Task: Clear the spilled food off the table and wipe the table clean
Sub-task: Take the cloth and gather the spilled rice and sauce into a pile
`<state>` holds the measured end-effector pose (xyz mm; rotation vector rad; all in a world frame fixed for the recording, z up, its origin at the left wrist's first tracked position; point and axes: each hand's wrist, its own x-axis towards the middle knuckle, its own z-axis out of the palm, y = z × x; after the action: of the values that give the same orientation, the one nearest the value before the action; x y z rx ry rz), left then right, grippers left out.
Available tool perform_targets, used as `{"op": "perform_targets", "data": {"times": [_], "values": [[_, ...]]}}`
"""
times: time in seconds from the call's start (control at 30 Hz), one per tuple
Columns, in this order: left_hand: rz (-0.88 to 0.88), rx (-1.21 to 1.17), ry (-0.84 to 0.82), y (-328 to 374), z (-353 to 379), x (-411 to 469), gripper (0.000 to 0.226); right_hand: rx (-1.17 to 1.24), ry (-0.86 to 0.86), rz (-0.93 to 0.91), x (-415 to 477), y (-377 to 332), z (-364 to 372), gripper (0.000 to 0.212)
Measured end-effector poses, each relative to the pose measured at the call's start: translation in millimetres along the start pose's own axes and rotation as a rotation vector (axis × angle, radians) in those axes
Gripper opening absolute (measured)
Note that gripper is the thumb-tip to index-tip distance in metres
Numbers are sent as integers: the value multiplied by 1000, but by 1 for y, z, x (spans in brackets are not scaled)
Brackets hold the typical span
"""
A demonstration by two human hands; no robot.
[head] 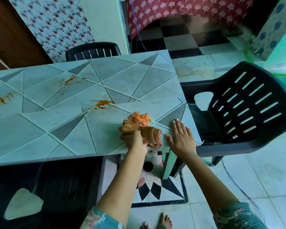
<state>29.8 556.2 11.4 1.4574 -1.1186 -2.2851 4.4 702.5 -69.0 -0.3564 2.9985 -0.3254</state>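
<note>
The left hand (pixel 133 139) grips a bunched brown cloth (pixel 149 133) on the table (pixel 45 129); spilled orange food (pixel 140 119) lies heaped just beyond it. The right hand (pixel 180 138) rests flat beside the cloth, fingers straight. Orange smears (pixel 104 103) sit farther out.

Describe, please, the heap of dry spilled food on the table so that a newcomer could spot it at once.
Start at the pale triangle-patterned table and go to its right end, near the front edge. The heap lies just beyond the brown cloth in the left hand, left of the flat right hand. Unlike the flat orange smears farther left, it is a loose, shredded mound.
</note>
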Motion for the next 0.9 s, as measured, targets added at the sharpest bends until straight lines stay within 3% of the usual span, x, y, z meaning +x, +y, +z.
{"op": "perform_targets", "data": {"times": [0.13,0.23,0.4,0.47,0.57,0.67,0.77,0.9], "values": [[32,-92,-23,12,6,3,48,-1,-12,8,-6,3,0,91],[195,26,-45,35,-13,22,39,6,-5,22,-6,2,-2,82],[735,861,111,88,-27,67,26,31,-1,4,-2,-2,-10,85],[756,1181,98,105,-20,78,33,30,17,-11,5,-3,-13,87],[662,1438,18,107,-4,93,36,5,1,-52,27,-1,-18,72],[662,1498,-138,98,10,92,33,-6,-1,-96,45,2,-19,79],[612,1413,-293,114,24,83,47,2,-14,-131,57,10,-16,95],[782,1607,-294,142,58,87,49,24,-12,-149,62,16,-11,103]]}}
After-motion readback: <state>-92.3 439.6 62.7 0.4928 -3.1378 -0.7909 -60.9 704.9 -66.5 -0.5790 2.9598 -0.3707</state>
